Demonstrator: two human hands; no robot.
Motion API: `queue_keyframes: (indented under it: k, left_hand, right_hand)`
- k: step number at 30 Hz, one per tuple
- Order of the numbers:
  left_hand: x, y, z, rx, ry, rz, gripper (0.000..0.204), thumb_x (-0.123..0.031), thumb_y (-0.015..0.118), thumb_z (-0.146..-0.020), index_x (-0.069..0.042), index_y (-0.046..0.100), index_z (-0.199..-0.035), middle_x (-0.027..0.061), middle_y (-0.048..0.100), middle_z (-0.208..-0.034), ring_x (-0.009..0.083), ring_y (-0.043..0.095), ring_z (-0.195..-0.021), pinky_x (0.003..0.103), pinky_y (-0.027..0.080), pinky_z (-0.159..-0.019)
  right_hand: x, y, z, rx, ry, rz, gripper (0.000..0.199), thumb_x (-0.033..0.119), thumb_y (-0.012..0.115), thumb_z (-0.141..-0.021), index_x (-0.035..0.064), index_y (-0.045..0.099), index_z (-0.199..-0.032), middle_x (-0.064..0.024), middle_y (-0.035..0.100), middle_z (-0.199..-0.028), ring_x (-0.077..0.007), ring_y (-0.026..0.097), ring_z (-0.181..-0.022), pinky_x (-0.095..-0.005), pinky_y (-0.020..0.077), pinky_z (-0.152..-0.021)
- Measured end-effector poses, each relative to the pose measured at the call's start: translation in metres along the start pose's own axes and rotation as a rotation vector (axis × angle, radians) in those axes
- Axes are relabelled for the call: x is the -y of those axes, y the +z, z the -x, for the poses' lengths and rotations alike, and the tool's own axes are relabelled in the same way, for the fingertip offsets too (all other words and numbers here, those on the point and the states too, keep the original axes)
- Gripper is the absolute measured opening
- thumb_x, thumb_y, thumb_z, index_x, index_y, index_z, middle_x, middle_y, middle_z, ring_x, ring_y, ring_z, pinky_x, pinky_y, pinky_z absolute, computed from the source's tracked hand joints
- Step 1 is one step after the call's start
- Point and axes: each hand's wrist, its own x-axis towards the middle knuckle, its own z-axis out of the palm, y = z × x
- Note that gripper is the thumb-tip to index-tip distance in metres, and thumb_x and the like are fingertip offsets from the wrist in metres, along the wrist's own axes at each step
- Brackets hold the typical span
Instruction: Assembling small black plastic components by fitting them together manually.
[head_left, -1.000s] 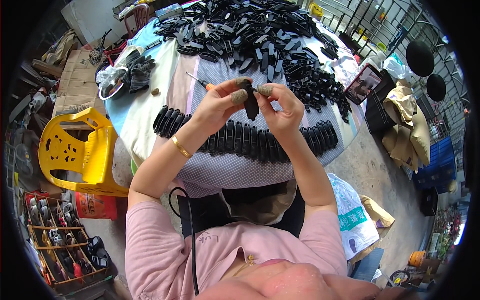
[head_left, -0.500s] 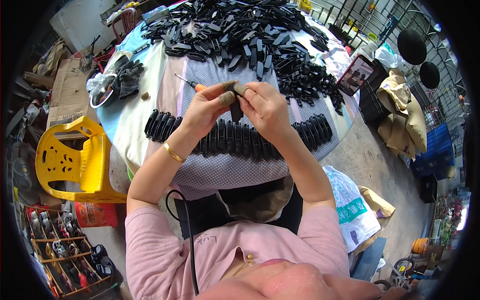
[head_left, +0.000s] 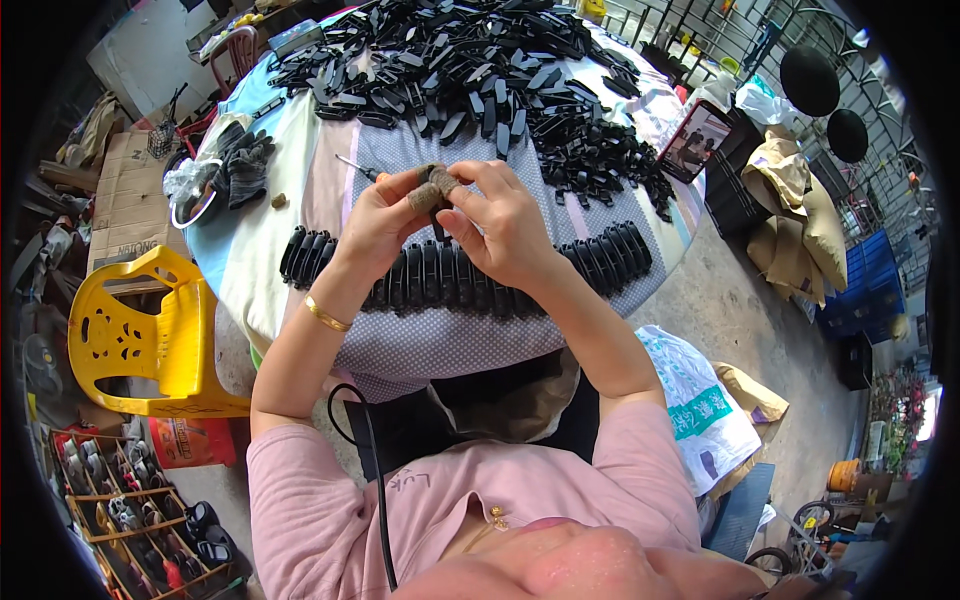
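My left hand [head_left: 375, 222] and my right hand [head_left: 503, 228] meet above the table, both closed on one dark plastic part [head_left: 438, 230], mostly hidden by the fingers. Tan wraps cover some fingertips. Below the hands, a curved row of black plastic clips [head_left: 465, 285] stands side by side on the dotted cloth [head_left: 440, 352]. A screwdriver [head_left: 357, 167] with an orange handle lies just beyond my left hand, its handle partly covered by the fingers. Farther back spreads a big heap of loose black plastic parts [head_left: 440, 65], with smaller black pieces [head_left: 600, 150] at its right.
Dark gloves [head_left: 245, 165] lie by a white-rimmed container [head_left: 190, 208] on the table's left. A phone [head_left: 693, 142] stands at the right edge. On the floor are a yellow chair [head_left: 145, 345] at left and a white sack [head_left: 690, 410] at right. A black cable [head_left: 380, 490] runs down my front.
Both hands have shifted slightly left, still together on the dark part. The right fingers have changed their hold, the thumb now more extended. The whole view has shifted a little.
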Motion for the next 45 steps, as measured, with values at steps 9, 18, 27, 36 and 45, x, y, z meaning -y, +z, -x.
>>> queue_keyframes:
  k: [9,18,27,36,45]
  left_hand:
    - [-0.094,-0.122,0.050,-0.389,-0.037,-0.750,0.030,-0.008,0.050,-0.086,0.001,0.050,-0.115,0.0050,0.059,-0.094,0.0115,0.057,-0.082,0.027,0.049,-0.072]
    - [-0.092,-0.175,0.072,-0.426,-0.371,-0.860,0.032,-0.013,0.059,-0.080,-0.001,0.057,-0.109,0.0020,0.059,-0.088,0.0094,0.056,-0.073,0.025,0.049,-0.066]
    - [-0.072,-0.137,0.051,-0.419,-0.270,-1.434,0.021,-0.015,0.059,-0.074,-0.006,0.066,-0.090,0.0129,0.064,-0.080,0.0197,0.061,-0.072,0.032,0.046,-0.069]
    - [-0.065,-0.127,0.045,-0.440,0.297,-1.698,0.028,-0.013,0.061,-0.078,-0.004,0.060,-0.104,0.0134,0.059,-0.091,0.0220,0.058,-0.074,0.030,0.046,-0.067]
    - [-0.024,0.103,-0.085,0.241,0.234,-1.103,0.036,-0.030,0.059,-0.085,-0.006,0.059,-0.111,0.0070,0.062,-0.101,0.0135,0.057,-0.091,0.027,0.045,-0.079]
  right_hand:
    - [-0.044,-0.019,-0.007,0.010,0.483,-0.238,0.018,0.007,0.060,-0.078,-0.0033,0.062,-0.094,-0.0107,0.061,-0.076,-0.0163,0.058,-0.061,-0.0258,0.0467,-0.058]
    - [-0.028,0.098,-0.065,0.613,0.150,0.182,0.022,0.021,0.060,-0.076,0.0041,0.063,-0.091,-0.0155,0.062,-0.083,-0.0293,0.059,-0.081,-0.0388,0.0470,-0.070]
    - [-0.048,0.115,-0.068,0.784,0.396,0.216,0.021,0.018,0.061,-0.075,0.0030,0.061,-0.089,-0.0127,0.062,-0.086,-0.0273,0.060,-0.083,-0.0357,0.0484,-0.069]
    - [-0.060,-0.073,0.003,0.036,0.857,-1.161,0.038,0.009,0.049,-0.077,-0.0027,0.049,-0.113,-0.0108,0.052,-0.098,-0.0220,0.059,-0.078,-0.0351,0.0501,-0.074]
    - [-0.107,-0.113,0.074,-0.688,0.906,-0.539,0.037,0.035,0.052,-0.089,0.0085,0.049,-0.063,0.0022,0.037,-0.050,-0.0086,0.039,-0.040,-0.0270,0.0404,-0.042]
